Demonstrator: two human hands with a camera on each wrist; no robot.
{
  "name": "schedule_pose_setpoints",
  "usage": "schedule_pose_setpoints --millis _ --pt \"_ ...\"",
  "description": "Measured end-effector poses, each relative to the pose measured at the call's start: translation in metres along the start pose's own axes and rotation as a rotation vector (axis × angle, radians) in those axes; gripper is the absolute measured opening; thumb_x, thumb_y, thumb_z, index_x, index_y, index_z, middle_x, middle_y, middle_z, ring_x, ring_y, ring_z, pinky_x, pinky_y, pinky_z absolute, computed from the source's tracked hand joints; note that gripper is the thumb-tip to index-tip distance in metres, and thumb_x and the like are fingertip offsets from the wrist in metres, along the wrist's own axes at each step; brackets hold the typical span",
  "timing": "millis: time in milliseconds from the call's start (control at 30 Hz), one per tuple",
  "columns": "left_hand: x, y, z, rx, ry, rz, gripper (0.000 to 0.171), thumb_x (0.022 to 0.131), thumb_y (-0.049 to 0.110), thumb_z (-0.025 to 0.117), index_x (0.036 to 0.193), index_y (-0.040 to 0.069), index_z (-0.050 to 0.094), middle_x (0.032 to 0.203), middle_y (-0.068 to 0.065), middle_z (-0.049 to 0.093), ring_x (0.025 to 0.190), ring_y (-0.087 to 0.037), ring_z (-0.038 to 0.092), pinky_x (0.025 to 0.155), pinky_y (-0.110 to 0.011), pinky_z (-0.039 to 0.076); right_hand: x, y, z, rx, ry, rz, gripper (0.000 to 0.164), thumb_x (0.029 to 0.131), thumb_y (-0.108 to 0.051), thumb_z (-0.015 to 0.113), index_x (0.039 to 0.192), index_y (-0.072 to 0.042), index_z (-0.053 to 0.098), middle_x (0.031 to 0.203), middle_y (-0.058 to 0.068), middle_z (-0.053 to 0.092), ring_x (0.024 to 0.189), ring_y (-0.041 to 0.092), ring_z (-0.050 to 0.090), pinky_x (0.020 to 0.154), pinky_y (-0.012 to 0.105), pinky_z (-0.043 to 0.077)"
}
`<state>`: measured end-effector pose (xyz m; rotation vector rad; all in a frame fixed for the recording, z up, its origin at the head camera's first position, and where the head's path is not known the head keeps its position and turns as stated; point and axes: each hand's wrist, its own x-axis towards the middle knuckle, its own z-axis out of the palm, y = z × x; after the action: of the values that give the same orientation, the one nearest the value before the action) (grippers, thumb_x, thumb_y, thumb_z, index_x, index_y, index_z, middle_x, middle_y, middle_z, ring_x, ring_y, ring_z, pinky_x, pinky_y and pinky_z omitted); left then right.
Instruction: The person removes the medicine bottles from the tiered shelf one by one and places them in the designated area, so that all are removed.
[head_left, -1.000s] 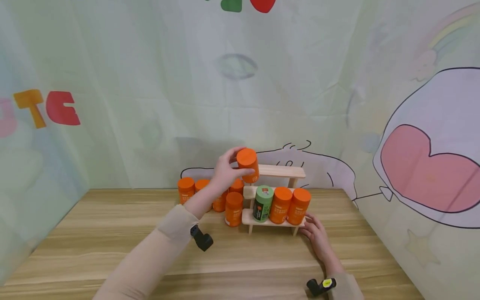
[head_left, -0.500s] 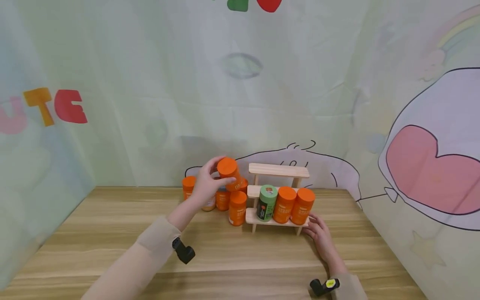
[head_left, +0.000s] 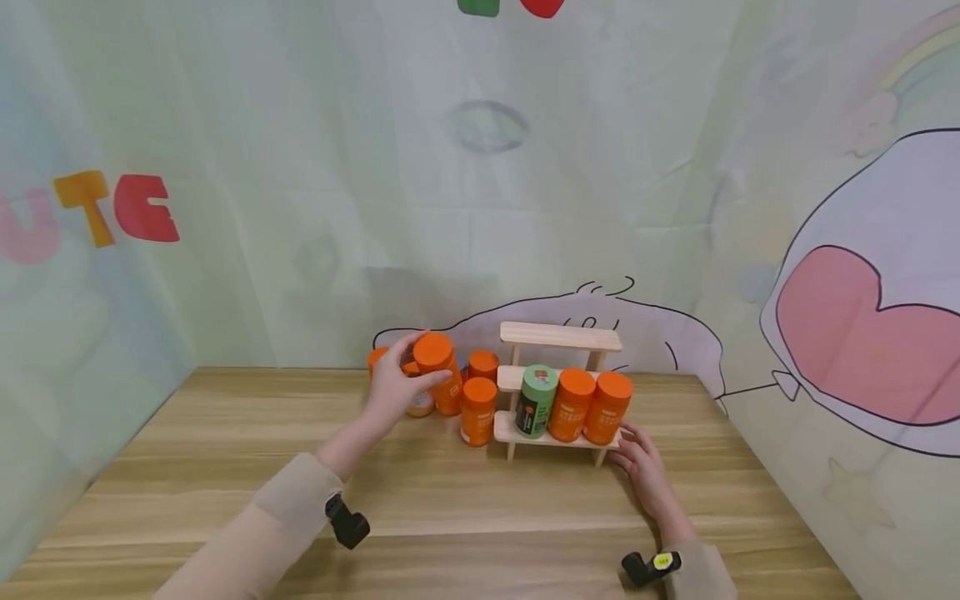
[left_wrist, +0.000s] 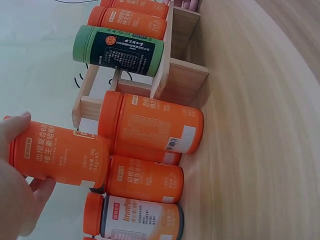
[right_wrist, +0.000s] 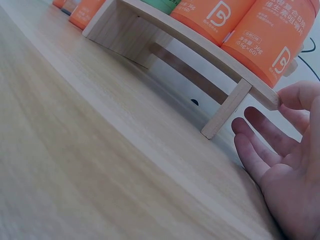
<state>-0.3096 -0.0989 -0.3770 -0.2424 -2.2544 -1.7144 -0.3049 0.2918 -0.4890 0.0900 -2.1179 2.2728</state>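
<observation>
My left hand (head_left: 392,385) grips an orange vitamin bottle (head_left: 438,371) by its sides, thumb in front, left of the wooden rack. In the left wrist view, the bottle is raised above the table, beside other orange bottles (left_wrist: 150,122). My right hand (head_left: 647,482) rests at the right end of the three-tier rack (head_left: 561,337). In the right wrist view, a finger touches the lowest shelf's corner, the others loosely bent beside the leg. A green bottle (head_left: 536,404) and two orange bottles (head_left: 572,406) stand on the lowest shelf.
Left of the rack, an orange bottle (head_left: 477,412) stands in front of another orange bottle (head_left: 483,364). A white-labelled bottle (left_wrist: 142,217) stands in the row behind my left hand. A printed cloth (head_left: 322,208) hangs behind the wooden table (head_left: 450,525).
My left hand has carried the orange bottle left and down, from in front of the rack's upper shelf to the bottles beside it. The right hand stays at the rack's end.
</observation>
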Motion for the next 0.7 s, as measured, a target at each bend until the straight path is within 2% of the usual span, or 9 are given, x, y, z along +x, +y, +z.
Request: schedule_pose_setpoints --millis 233,333,500,700 --pt "-0.007 -0.013 0.004 0.066 0.025 -0.014 0.070 0.079 0.014 0.082 0.140 0.008 0.050 0.129 -0.015 0.061 0.109 -0.028 0.060 0.081 -0.026 0.055 0.000 -0.001 0.000 -0.003 0.000 0.012 0.028 0.102 -0.009 0.040 0.129 -0.011 0.045 0.115 0.001 0.048 0.094 0.001 0.061 0.086 0.019 0.052" --pt "-0.010 -0.018 0.007 0.072 0.025 -0.039 0.070 0.078 0.013 0.083 0.140 0.006 0.050 0.130 -0.017 0.061 0.110 -0.030 0.061 0.085 -0.032 0.056 0.001 -0.001 0.000 -0.008 0.001 0.014 0.030 0.102 -0.008 0.040 0.132 -0.007 0.043 0.116 0.001 0.048 0.095 0.001 0.060 0.086 0.019 0.052" --pt "-0.014 -0.026 0.014 0.073 0.029 -0.079 0.069 0.078 0.010 0.082 0.139 0.004 0.051 0.135 -0.019 0.059 0.117 -0.033 0.059 0.097 -0.046 0.051 0.001 -0.002 0.001 -0.007 0.004 0.026 0.036 0.102 -0.008 0.040 0.137 0.000 0.038 0.117 0.003 0.047 0.094 0.001 0.060 0.086 0.019 0.052" --pt "-0.017 -0.032 0.024 0.131 0.019 -0.105 0.068 0.079 0.009 0.081 0.139 0.001 0.050 0.135 -0.022 0.058 0.122 -0.035 0.057 0.100 -0.048 0.049 0.000 -0.003 0.002 -0.010 0.008 0.026 0.037 0.101 -0.008 0.039 0.137 0.001 0.037 0.118 0.005 0.047 0.094 0.001 0.060 0.086 0.019 0.052"
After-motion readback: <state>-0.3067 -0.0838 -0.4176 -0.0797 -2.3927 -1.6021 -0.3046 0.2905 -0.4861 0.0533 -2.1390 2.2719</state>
